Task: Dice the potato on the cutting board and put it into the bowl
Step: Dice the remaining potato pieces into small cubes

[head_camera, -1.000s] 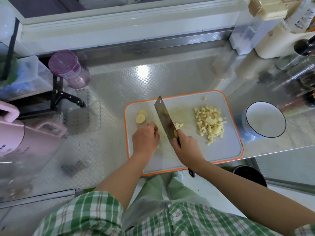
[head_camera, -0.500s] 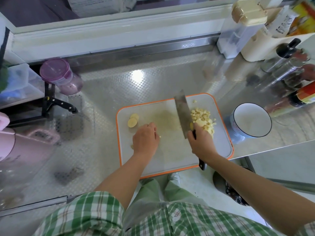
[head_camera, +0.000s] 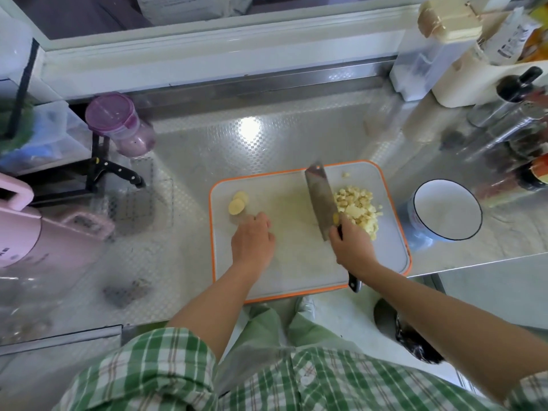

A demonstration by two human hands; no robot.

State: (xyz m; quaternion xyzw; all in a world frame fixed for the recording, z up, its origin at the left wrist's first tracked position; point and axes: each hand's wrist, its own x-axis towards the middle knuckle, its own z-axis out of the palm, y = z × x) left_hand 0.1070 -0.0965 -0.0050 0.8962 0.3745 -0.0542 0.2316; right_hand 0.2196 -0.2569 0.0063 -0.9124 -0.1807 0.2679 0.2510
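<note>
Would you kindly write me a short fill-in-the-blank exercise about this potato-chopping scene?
1. The right hand grips a ____ at the cutting board.
2. The diced potato is piled on the cutting board's ____ half.
3. The bowl is ____.
4. The cutting board's rim is ____.
Missing words: knife; right; empty; orange.

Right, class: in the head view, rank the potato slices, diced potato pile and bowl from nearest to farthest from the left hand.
1. Potato slices, left part of the board, just beyond the left hand.
2. Diced potato pile, right part of the board.
3. Bowl, off the board to the right.
</note>
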